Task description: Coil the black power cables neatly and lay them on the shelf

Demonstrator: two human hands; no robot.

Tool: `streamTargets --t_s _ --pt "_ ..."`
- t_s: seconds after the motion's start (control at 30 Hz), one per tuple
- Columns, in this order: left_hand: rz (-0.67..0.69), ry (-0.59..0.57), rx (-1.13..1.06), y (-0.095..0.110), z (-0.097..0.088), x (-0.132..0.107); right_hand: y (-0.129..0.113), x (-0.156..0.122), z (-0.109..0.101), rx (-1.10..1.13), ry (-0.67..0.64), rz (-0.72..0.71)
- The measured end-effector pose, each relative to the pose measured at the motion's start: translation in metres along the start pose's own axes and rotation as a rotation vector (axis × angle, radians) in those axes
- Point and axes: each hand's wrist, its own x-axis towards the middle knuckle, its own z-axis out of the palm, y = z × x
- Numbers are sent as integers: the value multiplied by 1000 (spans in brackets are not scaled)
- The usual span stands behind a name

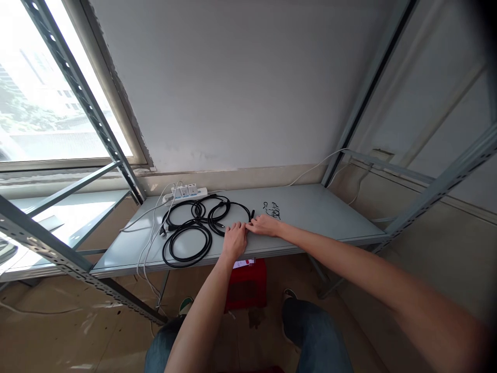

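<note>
On the shelf (310, 207), the left hand (235, 241) and right hand (266, 225) cover a stretch of cable (232, 203); their grip is too small to tell. Under the shelf, its front edge hides part of the red crate (246, 290).

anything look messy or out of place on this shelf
Mostly tidy: the black cables lie in neat coils on the grey metal shelf. Odd bits: a small black tangle or scribble beside the right hand, and thin white cords trailing over the front edge.
</note>
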Motion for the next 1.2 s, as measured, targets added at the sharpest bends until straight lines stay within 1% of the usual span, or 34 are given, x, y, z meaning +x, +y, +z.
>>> streamTargets --t_s 0.07,0.17,0.23,0.37,0.43,0.6,0.77,0.97,1.07,1.2 --pt "11 1 -2 0 0 0 4 1 -1 9 30 -34" --pt "22 -1 5 -1 0 0 7 3 0 2 83 -33" --pt "10 -4 9 0 1 1 8 5 4 -24 111 -31" --pt "-8 1 16 0 2 1 12 8 12 -93 196 -95" --pt "-6 -2 20 0 2 1 13 8 15 -105 216 -115" --pt "2 15 18 -1 2 0 12 4 19 -91 221 -104" --pt "-10 2 6 0 -1 0 6 5 24 -46 166 -101" --pt "-14 -16 -4 0 -3 0 8 10 16 -18 128 -148" --pt "-18 -20 -1 0 -3 0 12 10 11 -50 133 -186" --pt "-17 -1 10 0 -2 1 16 8 11 -102 128 -246"
